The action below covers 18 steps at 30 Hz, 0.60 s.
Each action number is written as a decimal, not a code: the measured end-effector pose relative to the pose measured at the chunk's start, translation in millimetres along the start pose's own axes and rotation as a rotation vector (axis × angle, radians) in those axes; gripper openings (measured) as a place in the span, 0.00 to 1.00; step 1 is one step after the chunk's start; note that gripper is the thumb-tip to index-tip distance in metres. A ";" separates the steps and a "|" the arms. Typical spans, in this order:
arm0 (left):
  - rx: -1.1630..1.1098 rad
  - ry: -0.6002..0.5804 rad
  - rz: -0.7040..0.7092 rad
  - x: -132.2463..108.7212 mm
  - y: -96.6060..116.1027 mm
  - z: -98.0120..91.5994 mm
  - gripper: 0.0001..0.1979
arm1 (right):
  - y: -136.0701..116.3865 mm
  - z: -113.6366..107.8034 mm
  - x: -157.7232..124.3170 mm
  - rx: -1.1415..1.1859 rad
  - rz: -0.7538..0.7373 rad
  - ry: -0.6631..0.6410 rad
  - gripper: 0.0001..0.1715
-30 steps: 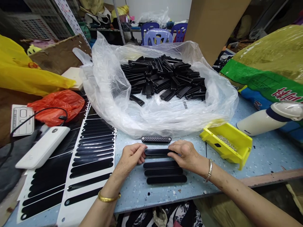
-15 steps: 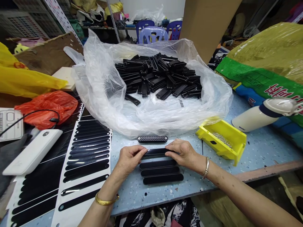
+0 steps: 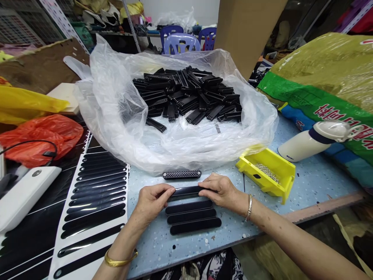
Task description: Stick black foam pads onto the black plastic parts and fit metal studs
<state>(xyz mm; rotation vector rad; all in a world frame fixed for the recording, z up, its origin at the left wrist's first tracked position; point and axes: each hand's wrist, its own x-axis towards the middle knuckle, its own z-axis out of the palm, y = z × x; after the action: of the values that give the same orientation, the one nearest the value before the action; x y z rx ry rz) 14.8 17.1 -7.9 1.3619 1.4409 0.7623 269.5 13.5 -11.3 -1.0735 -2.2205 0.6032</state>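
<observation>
My left hand [image 3: 154,198] pinches one end of a glossy black strip [image 3: 186,191] between thumb and fingertips. At the strip's other end, the fingers of my right hand [image 3: 220,190] are closed on it. Whether the strip touches a bar beneath it, I cannot tell. Nearer to me lie three black bars with rounded ends, side by side; the closest bar [image 3: 196,226] is the most fully seen. Just beyond my hands is another bar [image 3: 182,175] with a lattice face and a small hole at each end.
Behind sits a clear plastic bag [image 3: 116,136] heaped with black bars [image 3: 186,93]. A yellow bin [image 3: 279,186] of small metal parts and a white bottle [image 3: 303,146] stand right. Sheets of black adhesive strips [image 3: 93,210], a red bag [image 3: 55,136] and a white device [image 3: 26,194] lie left.
The whole view has shifted slightly, so most things appear further left. Both hands keep their hold on the strip, with little visible movement relative to the bars.
</observation>
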 end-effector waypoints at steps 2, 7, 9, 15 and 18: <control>-0.004 -0.003 0.001 0.2 0.4 -0.2 0.10 | 0.2 0.2 0.0 -0.002 -0.003 -0.002 0.12; 0.002 0.001 -0.007 0.2 0.2 -0.6 0.11 | -0.2 1.3 -0.2 0.014 -0.008 0.003 0.12; 0.006 0.003 -0.004 0.3 -0.5 -0.4 0.11 | 0.1 1.9 -0.8 0.009 -0.025 0.019 0.12; 0.016 -0.009 0.011 0.9 -3.1 -0.3 0.11 | 2.5 3.8 -2.8 0.047 0.020 0.014 0.13; 0.023 -0.016 0.015 1.0 -2.8 -0.7 0.11 | 1.3 4.2 -2.5 0.056 0.028 0.027 0.12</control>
<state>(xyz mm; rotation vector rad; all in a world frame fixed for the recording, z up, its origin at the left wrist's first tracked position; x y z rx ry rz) 13.2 17.7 -10.5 1.3944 1.4327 0.7453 268.7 11.7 -15.9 -1.0801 -2.1558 0.6546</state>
